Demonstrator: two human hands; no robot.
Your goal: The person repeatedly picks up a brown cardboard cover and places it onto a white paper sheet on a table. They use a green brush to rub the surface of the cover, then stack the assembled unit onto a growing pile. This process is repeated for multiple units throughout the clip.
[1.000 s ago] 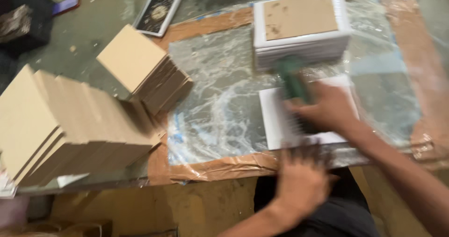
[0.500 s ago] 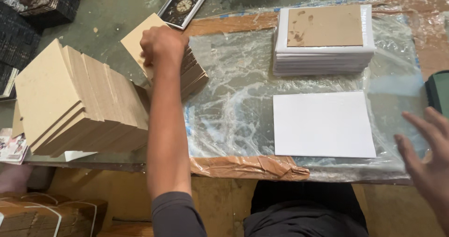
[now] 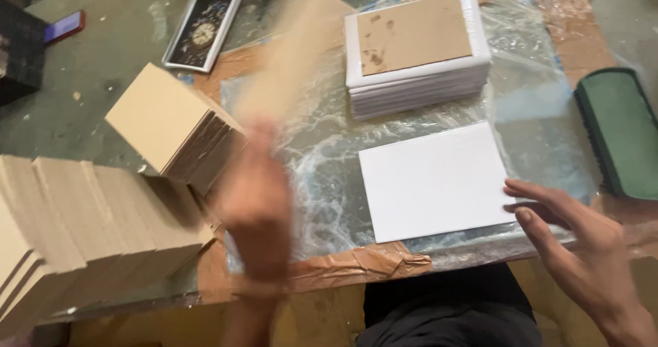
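Left hand (image 3: 257,203), blurred, is pinching a brown board (image 3: 301,52); right hand (image 3: 582,248), fingers spreading, is touching the white sheet (image 3: 435,179) at its right edge.

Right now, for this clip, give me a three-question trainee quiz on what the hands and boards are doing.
1. True or false: the right hand grips the green block.
2. What does the blurred left hand lift: A) brown board, B) phone, C) framed picture?
3. Which thing do the right fingertips touch?

Key: 1. False, it is empty and open. 2. A. 3. The white sheet, at its right edge.
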